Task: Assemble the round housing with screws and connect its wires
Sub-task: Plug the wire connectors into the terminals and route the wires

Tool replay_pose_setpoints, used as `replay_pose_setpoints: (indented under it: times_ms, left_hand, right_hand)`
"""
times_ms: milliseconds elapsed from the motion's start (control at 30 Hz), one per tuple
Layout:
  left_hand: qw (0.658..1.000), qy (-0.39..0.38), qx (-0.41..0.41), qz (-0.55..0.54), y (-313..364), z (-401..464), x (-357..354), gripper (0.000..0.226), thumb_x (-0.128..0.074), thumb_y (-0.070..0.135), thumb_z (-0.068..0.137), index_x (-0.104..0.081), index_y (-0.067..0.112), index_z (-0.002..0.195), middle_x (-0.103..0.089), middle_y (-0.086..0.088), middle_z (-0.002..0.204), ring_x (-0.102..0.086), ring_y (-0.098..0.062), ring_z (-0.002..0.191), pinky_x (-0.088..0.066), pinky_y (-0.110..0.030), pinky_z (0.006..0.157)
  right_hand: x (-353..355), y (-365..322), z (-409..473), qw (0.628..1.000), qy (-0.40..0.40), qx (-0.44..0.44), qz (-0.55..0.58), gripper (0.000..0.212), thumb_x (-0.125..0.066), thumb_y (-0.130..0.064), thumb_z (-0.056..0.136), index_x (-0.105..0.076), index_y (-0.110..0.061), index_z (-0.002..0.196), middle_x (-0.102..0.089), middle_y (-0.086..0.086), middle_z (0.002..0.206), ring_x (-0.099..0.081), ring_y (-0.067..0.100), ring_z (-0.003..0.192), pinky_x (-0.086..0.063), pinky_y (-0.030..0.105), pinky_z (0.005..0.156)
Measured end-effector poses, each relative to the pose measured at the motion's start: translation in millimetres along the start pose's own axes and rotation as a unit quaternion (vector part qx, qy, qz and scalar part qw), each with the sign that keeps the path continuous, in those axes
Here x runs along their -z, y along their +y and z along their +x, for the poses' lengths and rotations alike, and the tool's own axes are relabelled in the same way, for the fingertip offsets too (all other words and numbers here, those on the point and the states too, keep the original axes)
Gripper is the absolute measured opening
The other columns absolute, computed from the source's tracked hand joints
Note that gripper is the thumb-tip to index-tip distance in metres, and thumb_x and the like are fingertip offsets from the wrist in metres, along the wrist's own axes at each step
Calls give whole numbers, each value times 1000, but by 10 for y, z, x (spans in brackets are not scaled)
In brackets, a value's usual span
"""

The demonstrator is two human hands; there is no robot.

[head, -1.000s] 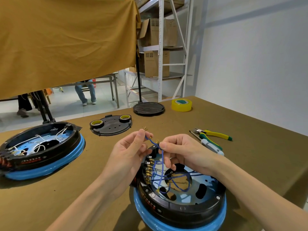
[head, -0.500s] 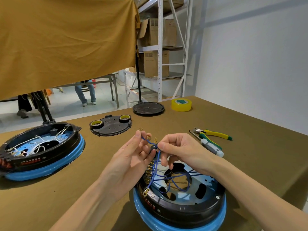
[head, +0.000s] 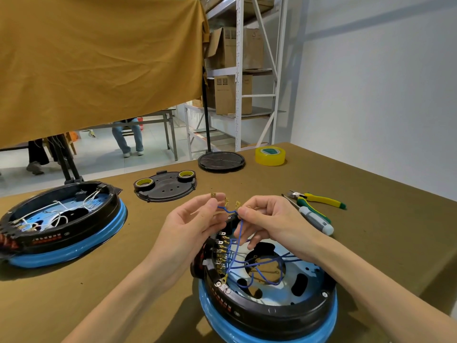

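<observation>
On brown table (head: 371,243): tape roll (head: 270,156) (yellow); shelving (head: 238,70) behind.

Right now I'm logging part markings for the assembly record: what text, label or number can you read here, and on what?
Nothing can be read.
Near housing: red and white rim print, too small.
Far housing: rim print, blurred.
Cardboard boxes: faint printed marks, unreadable.

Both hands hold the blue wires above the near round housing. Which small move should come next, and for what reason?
Probably lower one brass connector onto a free tab of the terminal row on the black and blue round housing. The left hand and right hand pinch the thin blue wires with their loose ends fanned out above it, joined to nothing.
</observation>
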State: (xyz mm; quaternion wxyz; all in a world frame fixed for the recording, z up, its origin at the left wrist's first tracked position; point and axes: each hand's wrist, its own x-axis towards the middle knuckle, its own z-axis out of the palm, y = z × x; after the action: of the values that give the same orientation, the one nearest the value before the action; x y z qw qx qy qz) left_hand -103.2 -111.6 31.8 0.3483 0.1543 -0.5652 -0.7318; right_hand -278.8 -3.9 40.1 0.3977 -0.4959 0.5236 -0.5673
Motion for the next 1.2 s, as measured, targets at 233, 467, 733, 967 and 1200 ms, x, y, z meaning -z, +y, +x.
replay_pose_setpoints:
  times_ms: [233, 467, 733, 967, 1200]
  left_hand:
    - [987, 61, -64, 137, 37, 33, 85, 20, -74, 31, 80, -84, 28, 97, -81, -4, 99, -76, -15, 83, -60, -20, 77]
    - [974, 17, -37, 223, 109, 24, 71, 19, -63, 17, 100, -80, 21, 94, -79, -8, 91, -78, -23, 81, -61, -23, 77]
    - [949, -71, 13, 306, 317, 5, 123, 16, -59, 13, 103, -70, 3, 99, -79, -11, 86, -78, -25, 79, -61, -23, 77]
    - [939, -72, 10, 335, 331, 23, 141, 15, -59, 14, 103, -70, 5, 97, -79, -8, 84, -78, -23, 78, -60, -22, 73]
    - [929, -81, 4, 362, 201, 21, 89, 26, -67, 43, 95, -68, 35, 120, -75, 18, 106, -75, -6, 95, -62, -26, 83]
  right_hand:
    - [60, -12, 32, 995, 9, -10, 97, 16, -71, -20, 90, -70, -7, 99, -76, 22, 94, -77, 28, 80, -62, 30, 68]
    - [96, -91, 27, 974, -47, -65, 210, 19, -62, -27, 97, -74, -12, 93, -62, 6, 79, -57, 16, 65, -54, 30, 69]
    - [27, -149, 6, 970, -44, -112, 209, 25, -59, -29, 97, -65, -10, 82, -51, 4, 68, -41, 15, 54, -45, 26, 57]
    - [34, -117, 30, 975, -39, -100, 195, 25, -61, -28, 97, -67, -9, 82, -52, 5, 69, -41, 15, 55, -45, 27, 57]
    - [88, -9, 79, 981, -68, -75, 164, 26, -75, -38, 91, -75, -13, 87, -61, 6, 74, -50, 14, 60, -53, 27, 66]
